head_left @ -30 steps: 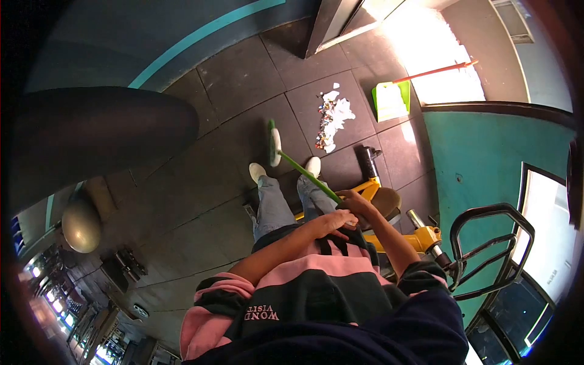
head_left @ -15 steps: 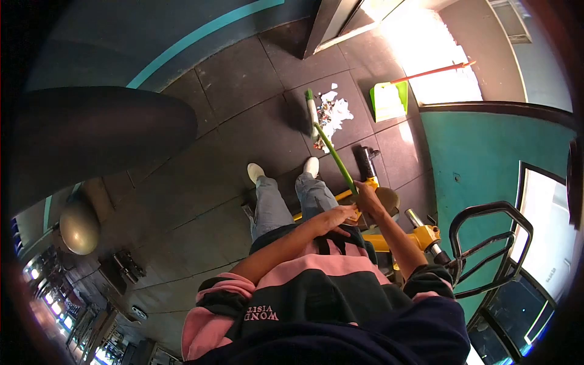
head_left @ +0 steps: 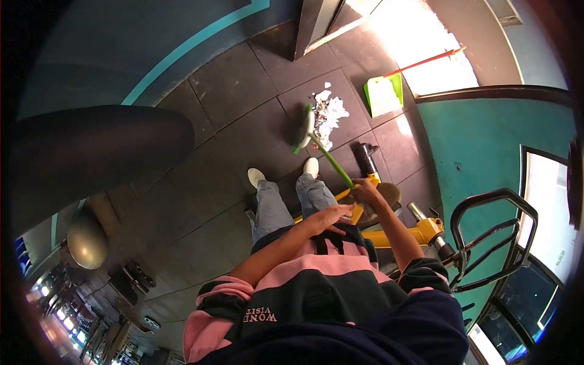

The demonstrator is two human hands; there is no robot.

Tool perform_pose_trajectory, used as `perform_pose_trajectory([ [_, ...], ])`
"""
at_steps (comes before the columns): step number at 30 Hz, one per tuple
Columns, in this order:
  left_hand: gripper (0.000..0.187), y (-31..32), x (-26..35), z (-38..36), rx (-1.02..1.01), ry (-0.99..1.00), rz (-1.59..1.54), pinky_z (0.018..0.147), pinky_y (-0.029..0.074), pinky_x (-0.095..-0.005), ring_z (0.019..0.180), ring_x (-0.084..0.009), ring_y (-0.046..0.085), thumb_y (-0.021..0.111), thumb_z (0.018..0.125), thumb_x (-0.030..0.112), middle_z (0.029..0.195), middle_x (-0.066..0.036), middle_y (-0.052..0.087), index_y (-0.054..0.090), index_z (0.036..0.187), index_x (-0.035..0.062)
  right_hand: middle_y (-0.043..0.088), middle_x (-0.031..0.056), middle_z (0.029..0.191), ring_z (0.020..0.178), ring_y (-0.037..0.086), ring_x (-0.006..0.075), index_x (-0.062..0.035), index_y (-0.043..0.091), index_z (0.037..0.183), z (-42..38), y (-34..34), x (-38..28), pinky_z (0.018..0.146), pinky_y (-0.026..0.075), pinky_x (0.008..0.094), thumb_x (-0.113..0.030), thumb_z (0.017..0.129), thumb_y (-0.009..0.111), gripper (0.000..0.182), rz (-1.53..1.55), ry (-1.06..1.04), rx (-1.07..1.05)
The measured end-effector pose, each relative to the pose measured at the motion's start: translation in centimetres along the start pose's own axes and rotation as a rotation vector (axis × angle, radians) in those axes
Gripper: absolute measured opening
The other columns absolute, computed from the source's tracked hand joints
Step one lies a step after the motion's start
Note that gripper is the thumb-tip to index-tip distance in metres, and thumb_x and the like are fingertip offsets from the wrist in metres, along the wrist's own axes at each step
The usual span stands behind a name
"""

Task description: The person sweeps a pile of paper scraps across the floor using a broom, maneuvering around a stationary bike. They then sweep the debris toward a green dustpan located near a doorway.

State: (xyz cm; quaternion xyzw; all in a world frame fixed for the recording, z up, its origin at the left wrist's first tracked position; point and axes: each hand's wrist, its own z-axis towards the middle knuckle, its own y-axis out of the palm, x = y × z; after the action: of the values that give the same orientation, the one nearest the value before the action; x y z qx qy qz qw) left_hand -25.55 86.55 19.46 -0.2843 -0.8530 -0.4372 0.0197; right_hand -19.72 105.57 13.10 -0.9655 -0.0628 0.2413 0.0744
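Observation:
A green-handled broom (head_left: 331, 161) slants down from my hands to the floor. My right hand (head_left: 367, 191) is closed around its handle. Closer to my body, my left hand (head_left: 328, 220) has curled fingers at the handle's upper end, which is mostly hidden. On the dark tiles, the white and green broom head (head_left: 306, 129) stands just left of a pile of white paper scraps and dirt (head_left: 330, 115). Beyond the pile to the right lies a green dustpan (head_left: 384, 97) with an orange handle.
A yellow machine frame (head_left: 401, 237) with black handlebars (head_left: 494, 234) stands close on my right. A large dark padded shape (head_left: 103, 149) hangs at the left. A grey-gold ball (head_left: 87, 242) is farther left. A teal wall (head_left: 480, 140) borders the right side, near a sunlit doorway.
The broom head has turned and shifted slightly left and nearer my feet, away from the pile. Both hands keep nearly the same place. The dustpan stays put.

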Motion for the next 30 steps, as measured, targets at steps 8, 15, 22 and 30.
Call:
perform_pose_trajectory([
  [8, 0.056, 0.5, 1.1, 0.5, 0.014, -0.006, 0.001, 0.077, 0.046, -0.0367, 0.111, -0.0223, 0.042, 0.045, 0.082, 0.032, 0.125, -0.011, 0.037, 0.028, 0.129, 0.0068, 0.056, 0.0071, 0.068, 0.059, 0.053, 0.0111, 0.0023, 0.053, 0.104, -1.6, -1.6, -0.3, 0.05, 0.043, 0.0247, -0.007, 0.064, 0.061, 0.042, -0.128, -0.313, 0.108],
  [15, 0.043, -0.4, 1.7, 2.1, 0.063, -0.024, -0.007, 0.076, 0.047, -0.0366, 0.107, -0.0202, 0.045, 0.048, 0.081, 0.031, 0.116, -0.008, 0.046, 0.046, 0.114, 0.004, 0.056, 0.0068, 0.071, 0.06, 0.051, 0.0088, 0.0004, 0.051, 0.109, -0.5, -0.1, -1.0, 0.052, 0.043, 0.0237, -0.007, 0.063, 0.06, 0.047, 0.09, -0.266, -0.101],
  [22, 0.053, 0.4, 2.0, 2.8, 0.143, -0.013, -0.012, 0.083, 0.043, -0.0377, 0.109, -0.0214, 0.044, 0.042, 0.084, 0.035, 0.121, -0.008, 0.043, 0.028, 0.13, 0.0109, 0.059, 0.0135, 0.086, 0.068, 0.059, 0.0232, -0.0062, 0.064, 0.079, 9.0, -1.9, 1.8, 0.058, 0.048, 0.0274, -0.009, 0.063, 0.056, 0.018, -0.272, -0.649, -0.17],
  [30, 0.053, 1.3, 3.9, 3.7, 0.147, -0.002, 0.027, 0.082, 0.043, -0.037, 0.11, -0.021, 0.043, 0.039, 0.086, 0.038, 0.123, -0.009, 0.04, 0.026, 0.131, 0.0123, 0.053, 0.0065, 0.056, 0.045, 0.053, 0.0144, 0.002, 0.057, 0.068, 8.0, -9.1, 0.4, 0.04, 0.043, 0.0266, -0.001, 0.068, 0.054, 0.004, -0.044, -0.515, -0.03],
])
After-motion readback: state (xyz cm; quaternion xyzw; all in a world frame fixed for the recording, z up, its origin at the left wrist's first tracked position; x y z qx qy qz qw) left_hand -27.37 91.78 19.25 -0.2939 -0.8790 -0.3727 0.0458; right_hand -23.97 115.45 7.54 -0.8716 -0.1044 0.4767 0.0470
